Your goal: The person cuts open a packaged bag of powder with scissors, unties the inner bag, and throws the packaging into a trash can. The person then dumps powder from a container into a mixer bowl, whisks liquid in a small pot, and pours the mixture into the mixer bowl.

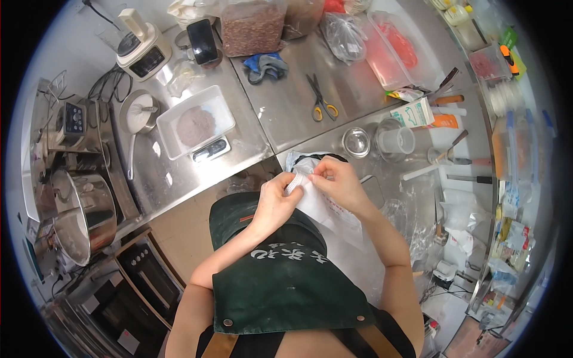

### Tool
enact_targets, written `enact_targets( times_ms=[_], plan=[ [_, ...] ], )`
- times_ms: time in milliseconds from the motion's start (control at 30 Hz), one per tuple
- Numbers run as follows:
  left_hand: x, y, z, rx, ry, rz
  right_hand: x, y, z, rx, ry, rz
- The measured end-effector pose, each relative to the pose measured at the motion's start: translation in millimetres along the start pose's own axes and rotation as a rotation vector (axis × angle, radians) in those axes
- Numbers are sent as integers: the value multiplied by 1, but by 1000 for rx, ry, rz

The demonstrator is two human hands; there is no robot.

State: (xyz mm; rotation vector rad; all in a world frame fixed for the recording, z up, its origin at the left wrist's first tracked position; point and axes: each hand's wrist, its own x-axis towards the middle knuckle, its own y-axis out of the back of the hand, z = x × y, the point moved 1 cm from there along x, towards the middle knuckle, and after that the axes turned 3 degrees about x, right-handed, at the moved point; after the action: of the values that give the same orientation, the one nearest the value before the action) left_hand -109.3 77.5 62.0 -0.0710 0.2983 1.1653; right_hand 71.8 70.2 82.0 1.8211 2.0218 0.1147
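Observation:
A white woven sack point(325, 209) with faint red print stands against the front of my apron point(292, 286), beside the counter corner. My left hand point(277, 201) is closed on the gathered top edge of the sack, its thumb and fingers pinching the white weave. Close beside it, my right hand point(341, 184) pinches the same edge between thumb and fingertips. Behind the fingers, the far rim of the sack shows a dark strip. Whether a thread or string is between the fingertips is too small to tell.
Scissors point(322, 98) lie on the steel counter beyond the sack. A white tub of powder point(170, 131) sits on a scale point(211, 150) at left. A glass bowl point(357, 142) stands to the right. A large steel pot point(98, 209) is at far left.

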Motion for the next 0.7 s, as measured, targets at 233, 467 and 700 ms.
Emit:
enact_targets(
  times_ms=[233, 467, 700],
  plan=[
    [3, 0, -9, -46, 32, -11, -4, 13, -3, 817, -262, -169],
    [19, 2, 5, -245, 3, -71, 3, 21, 17, 792, -213, 52],
    [33, -12, 2, 33, -259, 96, 14, 23, 38, 761, -243, 47]
  ],
)
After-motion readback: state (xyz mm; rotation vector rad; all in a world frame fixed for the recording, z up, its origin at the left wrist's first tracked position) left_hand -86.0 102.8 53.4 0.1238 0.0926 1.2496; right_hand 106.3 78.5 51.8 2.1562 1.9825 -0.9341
